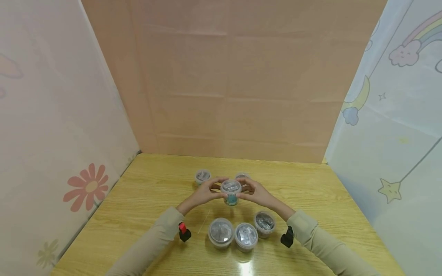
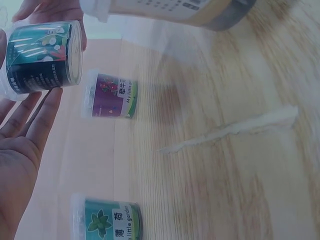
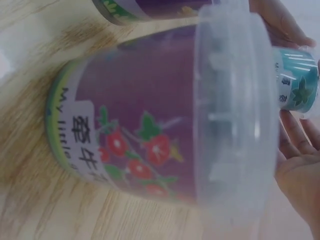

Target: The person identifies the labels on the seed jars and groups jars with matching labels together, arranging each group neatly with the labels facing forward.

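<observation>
Above the table, both hands grip one small clear-lidded plastic tub with a teal label (image 1: 231,193), thumbs on the near side. My left hand (image 1: 207,191) holds its left side and my right hand (image 1: 256,193) its right side. In the left wrist view, the tub (image 2: 45,55) shows teal and dark print, with the left hand's (image 2: 22,150) fingers along it. The right wrist view shows a leaf picture on the held tub (image 3: 297,82), against the right hand's (image 3: 302,175) fingers. Behind the hands stand two more tubs, one at left (image 1: 203,175) and one partly hidden (image 1: 243,175).
Nearer on the wooden table (image 1: 165,172) stand three tubs: left (image 1: 221,232), middle (image 1: 246,235) and right (image 1: 264,222). A purple flower-label tub (image 3: 145,125) looms close to the right wrist. A thin pale strip (image 2: 235,129) lies on the wood.
</observation>
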Available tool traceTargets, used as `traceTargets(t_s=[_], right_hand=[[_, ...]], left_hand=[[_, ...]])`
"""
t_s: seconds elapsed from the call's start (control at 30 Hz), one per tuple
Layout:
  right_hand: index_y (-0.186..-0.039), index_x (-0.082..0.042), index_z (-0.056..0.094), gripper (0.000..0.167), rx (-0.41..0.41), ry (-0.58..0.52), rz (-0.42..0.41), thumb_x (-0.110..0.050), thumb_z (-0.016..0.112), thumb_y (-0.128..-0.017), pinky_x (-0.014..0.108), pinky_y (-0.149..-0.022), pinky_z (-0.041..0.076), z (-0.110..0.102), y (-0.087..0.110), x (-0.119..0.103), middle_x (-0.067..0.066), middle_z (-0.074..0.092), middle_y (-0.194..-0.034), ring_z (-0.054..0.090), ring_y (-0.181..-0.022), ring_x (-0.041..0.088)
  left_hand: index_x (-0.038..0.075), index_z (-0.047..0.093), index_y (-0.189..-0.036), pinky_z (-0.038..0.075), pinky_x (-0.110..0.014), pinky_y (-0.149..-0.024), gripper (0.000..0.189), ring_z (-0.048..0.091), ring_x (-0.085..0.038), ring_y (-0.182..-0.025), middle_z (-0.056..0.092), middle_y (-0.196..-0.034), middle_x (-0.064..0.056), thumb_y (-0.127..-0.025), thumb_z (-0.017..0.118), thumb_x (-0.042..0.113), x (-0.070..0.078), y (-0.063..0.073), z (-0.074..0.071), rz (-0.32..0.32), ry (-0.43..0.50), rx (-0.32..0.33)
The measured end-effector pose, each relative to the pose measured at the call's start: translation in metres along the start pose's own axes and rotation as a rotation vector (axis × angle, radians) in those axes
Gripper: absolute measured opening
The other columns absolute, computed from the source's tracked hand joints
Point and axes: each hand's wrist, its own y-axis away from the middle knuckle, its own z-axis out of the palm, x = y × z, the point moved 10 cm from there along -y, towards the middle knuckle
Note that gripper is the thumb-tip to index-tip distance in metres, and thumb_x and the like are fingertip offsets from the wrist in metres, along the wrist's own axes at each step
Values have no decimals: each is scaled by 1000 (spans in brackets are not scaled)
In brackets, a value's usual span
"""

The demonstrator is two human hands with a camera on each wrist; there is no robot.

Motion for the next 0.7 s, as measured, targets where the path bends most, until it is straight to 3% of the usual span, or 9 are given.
traceTargets(t_s=[0.17,0.33,0.5,0.7], right_hand=[[-138,-8,41,53,-38,1,-42,-17,62,-90,33,-86,52,1,-2,-2,15,52,-124,59,-105,27],[-140,-9,39,56,-76,12,-64,-16,62,-90,35,-87,52,4,-2,-6,14,49,-126,58,-106,26],[-141,-9,38,57,-104,8,-68,-15,62,-90,38,-90,50,6,-3,-9,14,49,-127,57,-108,26],[-139,-11,41,57,-81,11,-32,-17,65,-88,35,-89,51,5,-5,-8,12,52,-123,57,-107,27]], left_hand=[[14,43,-139,53,-31,-85,58,57,-29,-109,50,-132,-10,-86,66,18,-14,-3,-1,-1,13,-12],[21,44,-138,53,-31,-84,58,58,-24,-109,50,-133,-5,-85,67,23,-18,-3,-1,24,22,-38],[19,43,-139,53,-31,-84,58,57,-26,-111,48,-135,-6,-86,67,22,-17,-2,-1,41,15,-54],[14,41,-140,52,-32,-86,58,55,-28,-112,47,-135,-9,-87,65,16,-17,0,-4,8,-13,-34]])
